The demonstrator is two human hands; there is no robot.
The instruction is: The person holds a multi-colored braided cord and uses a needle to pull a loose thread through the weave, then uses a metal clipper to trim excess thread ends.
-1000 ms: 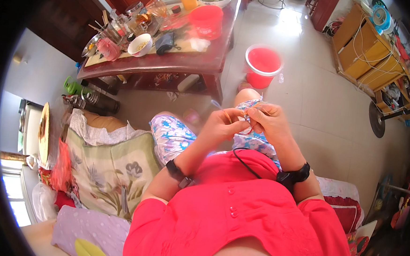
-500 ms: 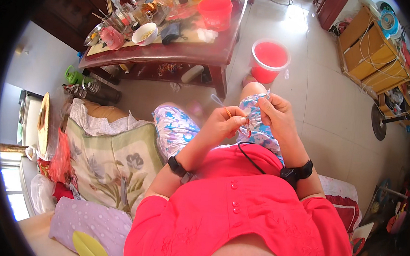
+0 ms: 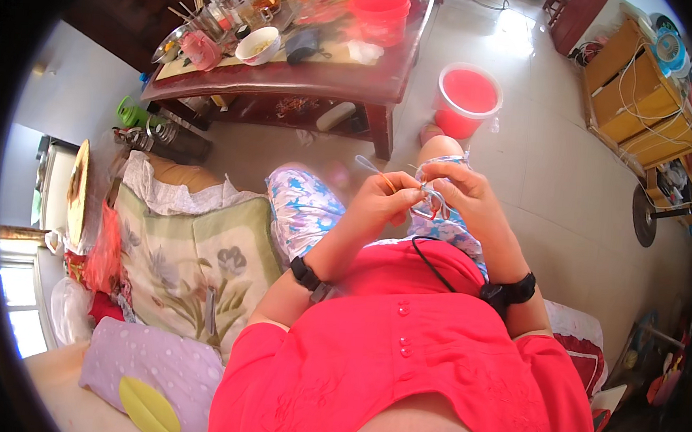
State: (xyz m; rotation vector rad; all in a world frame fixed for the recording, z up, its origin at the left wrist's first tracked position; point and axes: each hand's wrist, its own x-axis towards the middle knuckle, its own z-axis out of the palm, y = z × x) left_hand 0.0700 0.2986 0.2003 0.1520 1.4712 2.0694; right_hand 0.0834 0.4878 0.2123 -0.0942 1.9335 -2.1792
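Over my lap, my left hand (image 3: 382,200) pinches a thin cord (image 3: 385,181), orange near the fingers, with a pale blue looped end sticking out to the upper left. Close beside it, my right hand (image 3: 460,188) has its fingertips closed on pale blue-grey cord loops (image 3: 434,199). A little red shows among these loops, just under the right fingertips. The two hands nearly touch, and the cord runs between them. Exactly how the strands cross is too small to tell. Flowered trousers (image 3: 303,212) lie beneath the hands.
A dark red wooden table (image 3: 274,93) ahead bears a white bowl (image 3: 258,46), a red tub (image 3: 379,16) and jars. Right of it stands a red bucket (image 3: 470,97) on the tiled floor. A cushioned seat (image 3: 193,262) is at my left, a wooden cabinet (image 3: 642,99) far right.
My right hand has moved down and closer to my left. The cord strands between them now form visible loops at the right fingertips. The view has shifted slightly.
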